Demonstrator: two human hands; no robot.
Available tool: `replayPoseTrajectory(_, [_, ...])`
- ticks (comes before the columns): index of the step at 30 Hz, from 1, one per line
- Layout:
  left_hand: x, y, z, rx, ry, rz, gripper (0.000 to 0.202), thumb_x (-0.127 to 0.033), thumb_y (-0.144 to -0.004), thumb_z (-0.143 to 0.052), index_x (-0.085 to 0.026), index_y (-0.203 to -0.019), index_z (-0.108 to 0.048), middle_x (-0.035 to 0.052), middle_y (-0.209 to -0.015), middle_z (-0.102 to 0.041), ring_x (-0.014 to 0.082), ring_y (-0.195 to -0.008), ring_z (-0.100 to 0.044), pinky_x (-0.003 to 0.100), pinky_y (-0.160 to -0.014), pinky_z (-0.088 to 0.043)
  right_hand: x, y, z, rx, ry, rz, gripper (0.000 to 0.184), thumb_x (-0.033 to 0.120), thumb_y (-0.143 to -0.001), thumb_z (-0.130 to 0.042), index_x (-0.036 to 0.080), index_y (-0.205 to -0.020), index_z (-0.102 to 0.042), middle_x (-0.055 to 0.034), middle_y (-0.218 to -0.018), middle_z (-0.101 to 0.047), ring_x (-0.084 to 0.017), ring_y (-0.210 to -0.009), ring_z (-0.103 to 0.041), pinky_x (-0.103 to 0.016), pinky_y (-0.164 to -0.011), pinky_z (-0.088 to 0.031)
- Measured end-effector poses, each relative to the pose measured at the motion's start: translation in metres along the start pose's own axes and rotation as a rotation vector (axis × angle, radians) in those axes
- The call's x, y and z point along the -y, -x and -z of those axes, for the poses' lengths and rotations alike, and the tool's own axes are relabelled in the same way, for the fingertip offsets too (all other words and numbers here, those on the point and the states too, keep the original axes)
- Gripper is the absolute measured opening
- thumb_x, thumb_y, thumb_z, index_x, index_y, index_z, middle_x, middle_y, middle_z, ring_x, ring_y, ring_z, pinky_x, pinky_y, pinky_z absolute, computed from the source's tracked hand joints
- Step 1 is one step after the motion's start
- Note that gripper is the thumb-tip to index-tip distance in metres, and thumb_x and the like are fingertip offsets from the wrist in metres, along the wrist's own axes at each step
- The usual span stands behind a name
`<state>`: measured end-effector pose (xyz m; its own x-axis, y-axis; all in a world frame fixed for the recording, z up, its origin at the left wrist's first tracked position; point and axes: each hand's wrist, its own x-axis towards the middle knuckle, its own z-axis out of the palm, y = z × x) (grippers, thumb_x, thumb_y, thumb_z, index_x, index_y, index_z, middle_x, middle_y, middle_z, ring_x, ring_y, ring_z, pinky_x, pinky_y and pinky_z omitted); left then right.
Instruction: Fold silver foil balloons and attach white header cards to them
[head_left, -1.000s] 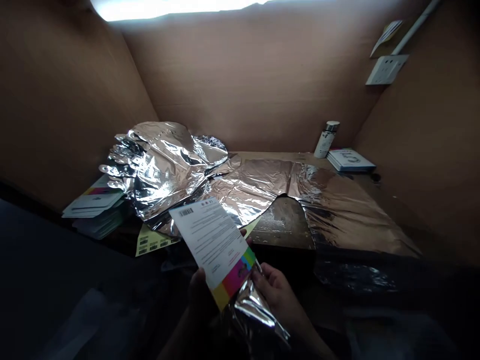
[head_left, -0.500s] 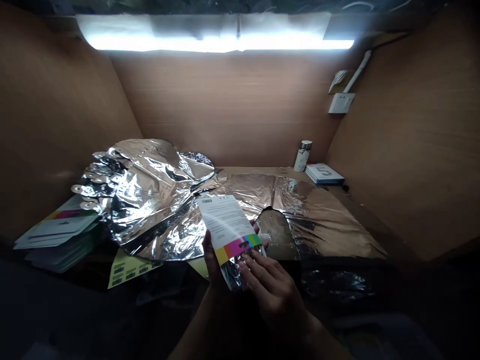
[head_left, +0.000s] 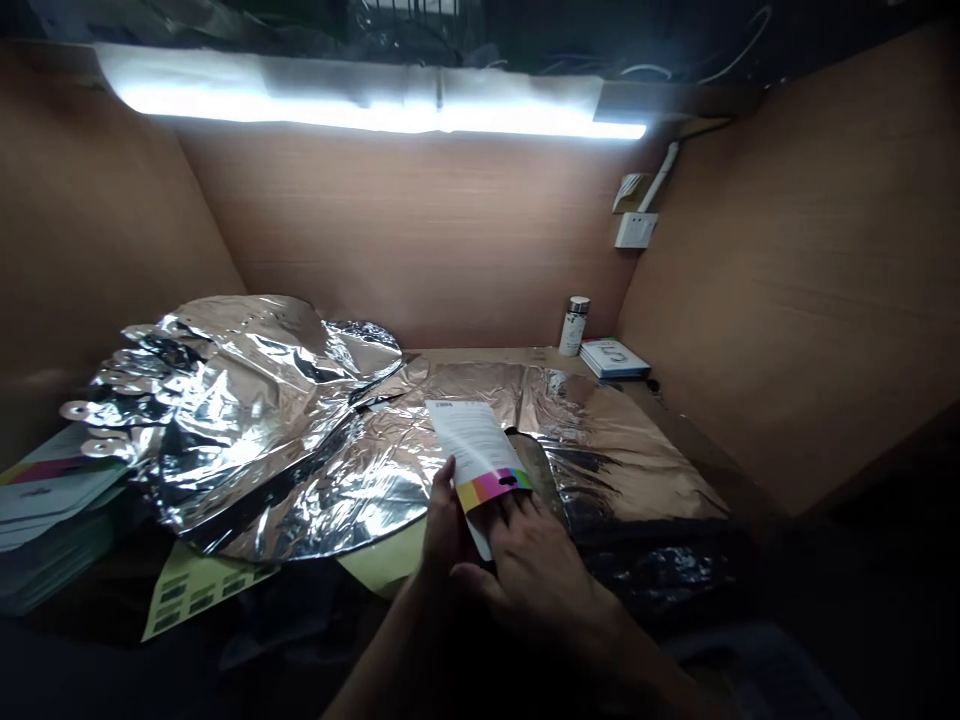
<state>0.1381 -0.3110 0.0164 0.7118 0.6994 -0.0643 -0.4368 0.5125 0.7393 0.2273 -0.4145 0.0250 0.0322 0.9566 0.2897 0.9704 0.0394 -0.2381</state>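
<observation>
My left hand (head_left: 442, 520) grips a white printed card (head_left: 480, 455) with a rainbow stripe along its lower edge, thumb on its left side. My right hand (head_left: 536, 560) lies over the bottom of the card, its fingers pressed on the part below the stripe; the folded silver foil that sits there is hidden under them. Both hands are over the near edge of the desk, above crinkled foil sheets (head_left: 480, 400).
A heap of silver foil balloons (head_left: 225, 400) fills the left of the desk. Stacked cards (head_left: 45, 500) lie far left, a yellow label sheet (head_left: 195, 590) at the front. A small white bottle (head_left: 576, 326) and a booklet (head_left: 613, 358) stand back right. Wooden walls enclose the desk.
The card and both hands have moved forward, away from me, over the desk. My right hand has slid up over the foil below the card and now covers it. The view has tilted upward.
</observation>
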Motion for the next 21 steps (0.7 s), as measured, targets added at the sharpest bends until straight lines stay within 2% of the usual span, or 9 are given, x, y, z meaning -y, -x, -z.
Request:
replayPoseTrajectory(2, [-0.015,-0.016,0.006,-0.140,-0.414,-0.265,0.067,-0.059,-0.095,-0.055,-0.021,-0.150,-0.050,0.0135,-0.149,-0.059,0.0365,-0.151,-0.038,0.055,-0.125,-0.029,-0.010,0.002,-0.010,-0.001,0.044,-0.036,0.068,0.063,-0.093,-0.065,0.013,-0.138,-0.062,-0.0206,-0.135,-0.065,-0.041,-0.128,-0.056,-0.058,-0.114,-0.041])
replayPoseTrajectory(4, [-0.028,-0.037,0.015,-0.190,-0.937,-0.501,0.062,-0.052,-0.100,-0.050,-0.025,-0.155,-0.044,0.0111,-0.162,-0.044,0.0324,-0.158,-0.022,0.053,-0.129,-0.019,-0.014,0.012,-0.029,0.012,0.093,-0.031,0.070,0.055,-0.088,-0.074,0.010,-0.140,-0.061,-0.0224,-0.139,-0.063,-0.044,-0.131,-0.054,-0.061,-0.117,-0.038])
replayPoseTrajectory(5, [-0.032,-0.049,0.019,-0.146,-1.195,-0.536,0.060,-0.051,-0.102,-0.046,-0.025,-0.156,-0.043,0.0119,-0.167,-0.037,0.0328,-0.160,-0.017,0.055,-0.129,-0.016,-0.014,0.019,-0.039,0.021,0.111,-0.017,0.072,0.050,-0.086,-0.077,0.010,-0.143,-0.058,-0.0226,-0.140,-0.062,-0.046,-0.132,-0.053,-0.061,-0.117,-0.038])
replayPoseTrajectory(7, [-0.028,-0.070,0.025,0.028,-1.563,-0.454,0.057,-0.050,-0.103,-0.042,-0.023,-0.153,-0.048,0.0145,-0.168,-0.034,0.0365,-0.159,-0.017,0.061,-0.127,-0.016,-0.013,0.033,-0.053,0.006,0.122,0.021,0.071,0.040,-0.087,-0.077,0.011,-0.148,-0.054,-0.0207,-0.145,-0.059,-0.046,-0.134,-0.051,-0.061,-0.118,-0.038])
replayPoseTrajectory(10, [-0.005,-0.088,0.033,0.177,-1.730,-0.346,0.062,-0.056,-0.097,-0.053,-0.022,-0.149,-0.056,0.0165,-0.165,-0.040,0.0442,-0.157,-0.018,0.067,-0.125,-0.010,-0.015,0.053,-0.055,-0.072,0.086,0.145,0.055,0.028,-0.095,-0.066,0.013,-0.147,-0.054,-0.0152,-0.152,-0.055,-0.040,-0.142,-0.046,-0.054,-0.118,-0.041])
replayPoseTrajectory(13, [0.018,-0.088,0.040,0.167,-1.886,-0.437,0.074,-0.065,-0.096,-0.051,-0.022,-0.157,-0.046,0.0150,-0.170,-0.029,0.0442,-0.158,-0.011,0.066,-0.126,-0.005,-0.026,0.065,-0.047,-0.207,0.027,0.304,0.039,0.020,-0.098,-0.060,0.010,-0.136,-0.063,-0.0144,-0.141,-0.065,-0.033,-0.139,-0.051,-0.047,-0.118,-0.043])
replayPoseTrajectory(15, [0.024,-0.087,0.041,0.155,-1.987,-0.498,0.075,-0.065,-0.098,-0.047,-0.022,-0.159,-0.041,0.0145,-0.170,-0.028,0.0427,-0.158,-0.013,0.065,-0.126,-0.007,-0.038,0.064,-0.044,-0.266,0.028,0.279,0.039,0.019,-0.097,-0.060,0.010,-0.136,-0.063,-0.0158,-0.140,-0.065,-0.033,-0.138,-0.052,-0.050,-0.117,-0.042])
replayPoseTrajectory(18, [0.016,-0.086,0.036,0.154,-1.999,-0.505,0.066,-0.055,-0.101,-0.050,-0.017,-0.155,-0.047,0.0173,-0.166,-0.036,0.0438,-0.156,-0.022,0.067,-0.125,-0.016,-0.055,0.051,-0.046,-0.267,0.075,0.232,0.046,0.015,-0.097,-0.057,0.011,-0.143,-0.057,-0.0170,-0.144,-0.062,-0.034,-0.136,-0.052,-0.052,-0.109,-0.046])
replayPoseTrajectory(21, [-0.006,-0.071,0.028,0.176,-1.930,-0.539,0.047,-0.039,-0.107,-0.040,-0.013,-0.140,-0.060,0.0174,-0.157,-0.051,0.0351,-0.150,-0.039,0.055,-0.124,-0.031,-0.071,0.037,-0.048,-0.272,0.039,0.313,0.040,0.012,-0.098,-0.055,0.013,-0.137,-0.061,-0.0137,-0.135,-0.069,-0.031,-0.123,-0.059,-0.048,-0.099,-0.050])
